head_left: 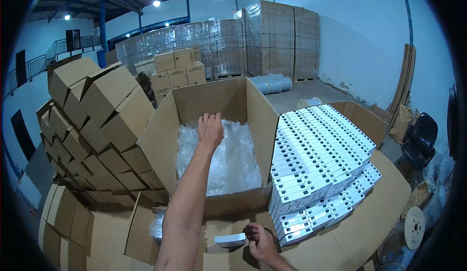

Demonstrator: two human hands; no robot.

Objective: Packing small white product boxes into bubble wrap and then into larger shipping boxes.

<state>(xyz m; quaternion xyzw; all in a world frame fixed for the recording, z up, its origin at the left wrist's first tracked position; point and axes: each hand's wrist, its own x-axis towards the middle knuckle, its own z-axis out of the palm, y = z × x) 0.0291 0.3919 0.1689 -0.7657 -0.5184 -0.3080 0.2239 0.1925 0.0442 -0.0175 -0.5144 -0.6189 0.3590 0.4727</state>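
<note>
A flattened cardboard surface [350, 242] carries a large open carton [253, 120] lined with clear plastic, a stepped stack of small white boxes [316, 168] just beside it, and one loose white box [230, 240].

Small white box [230, 240]: flat, oblong, lying level low on the cardboard surface [340, 244], one end pinched. Clear crumpled plastic liner [233, 159]: fills the open brown carton [214, 103], bunched and glossy, flaps standing upright.
</note>
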